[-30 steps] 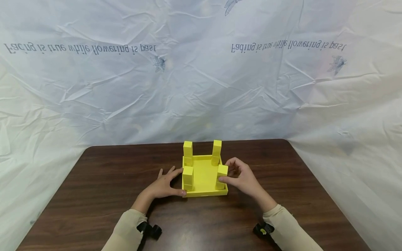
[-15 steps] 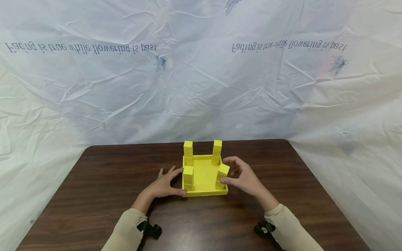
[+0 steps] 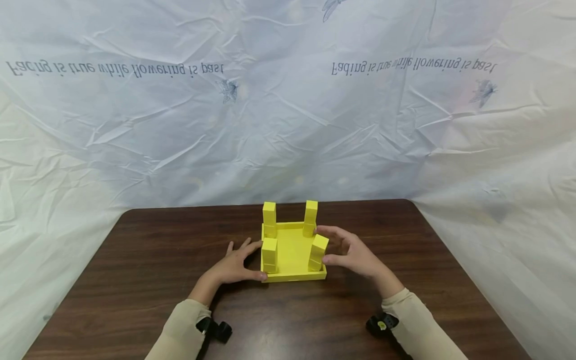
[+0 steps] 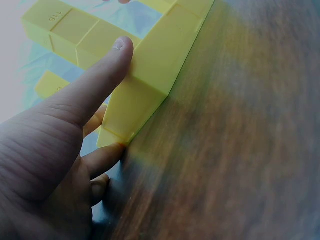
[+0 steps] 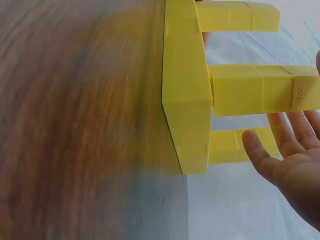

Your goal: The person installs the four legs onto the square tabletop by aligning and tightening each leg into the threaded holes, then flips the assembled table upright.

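Observation:
A yellow square tray (image 3: 292,276) lies on the table with an upright block post in each corner. My left hand (image 3: 231,265) holds its near left corner, thumb (image 4: 117,55) on the front wall and fingers at the left side. The near left post (image 3: 269,256) stands straight. The near right post (image 3: 318,253) leans slightly right; in the right wrist view this post (image 5: 265,89) bears the number 122. My right hand (image 3: 354,256) is beside it, fingers loosely spread, thumb tip close to the post; whether it touches I cannot tell.
The far left post (image 3: 269,220) and far right post (image 3: 310,219) rise at the tray's back. Beneath is a dark wooden table (image 3: 288,320). A pale printed cloth (image 3: 288,125) hangs behind the table's far edge.
The near right post has tipped from upright to a slight rightward lean. My right hand has loosened from it and moved a little right. The left hand stays put.

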The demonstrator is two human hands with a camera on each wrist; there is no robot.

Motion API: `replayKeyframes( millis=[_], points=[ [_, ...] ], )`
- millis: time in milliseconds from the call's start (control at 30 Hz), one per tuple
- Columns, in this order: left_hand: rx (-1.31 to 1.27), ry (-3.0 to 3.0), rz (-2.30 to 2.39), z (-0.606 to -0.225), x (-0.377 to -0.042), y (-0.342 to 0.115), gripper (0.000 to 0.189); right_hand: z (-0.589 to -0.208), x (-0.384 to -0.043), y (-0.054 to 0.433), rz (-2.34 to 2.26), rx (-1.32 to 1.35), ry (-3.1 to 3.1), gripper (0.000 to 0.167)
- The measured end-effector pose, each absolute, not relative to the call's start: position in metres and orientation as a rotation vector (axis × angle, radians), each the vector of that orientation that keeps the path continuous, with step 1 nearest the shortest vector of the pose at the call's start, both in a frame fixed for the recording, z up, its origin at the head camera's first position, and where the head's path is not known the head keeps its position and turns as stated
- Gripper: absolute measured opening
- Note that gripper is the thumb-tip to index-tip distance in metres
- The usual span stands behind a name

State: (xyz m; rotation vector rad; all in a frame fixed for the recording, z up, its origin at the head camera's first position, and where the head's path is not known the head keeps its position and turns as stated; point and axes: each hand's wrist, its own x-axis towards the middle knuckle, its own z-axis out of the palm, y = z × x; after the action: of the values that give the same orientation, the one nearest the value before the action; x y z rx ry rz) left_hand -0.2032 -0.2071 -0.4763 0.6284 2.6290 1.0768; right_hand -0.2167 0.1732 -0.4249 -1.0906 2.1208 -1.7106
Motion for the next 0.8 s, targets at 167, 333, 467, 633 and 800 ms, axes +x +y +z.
replayKeyframes(
  millis=[167,333,467,633,800],
  points=[
    [0.628,2.629,1.076,-0.4749,-0.2031,-0.2070,0.106,-0.4255,-0.2157,0.1723,-1.713,-1.084,2.123,0.059],
    [0.622,2.636,1.066,-0.4746,-0.2030,-0.2074,0.106,-0.4238,-0.2137,0.1705,-1.722,-1.069,2.142,0.052],
    [0.616,2.630,1.071,-0.4749,-0.2031,-0.2079,0.106,-0.4216,-0.2116,0.1683,-1.725,-1.038,2.163,0.050],
    [0.611,2.631,1.070,-0.4745,-0.2038,-0.2081,0.106,-0.4192,-0.2096,0.1649,-1.748,-0.985,2.184,0.052],
    [0.612,2.628,1.067,-0.4748,-0.2040,-0.2067,0.107,-0.4198,-0.2076,0.1636,-1.765,-0.952,2.219,0.051]
  ],
)
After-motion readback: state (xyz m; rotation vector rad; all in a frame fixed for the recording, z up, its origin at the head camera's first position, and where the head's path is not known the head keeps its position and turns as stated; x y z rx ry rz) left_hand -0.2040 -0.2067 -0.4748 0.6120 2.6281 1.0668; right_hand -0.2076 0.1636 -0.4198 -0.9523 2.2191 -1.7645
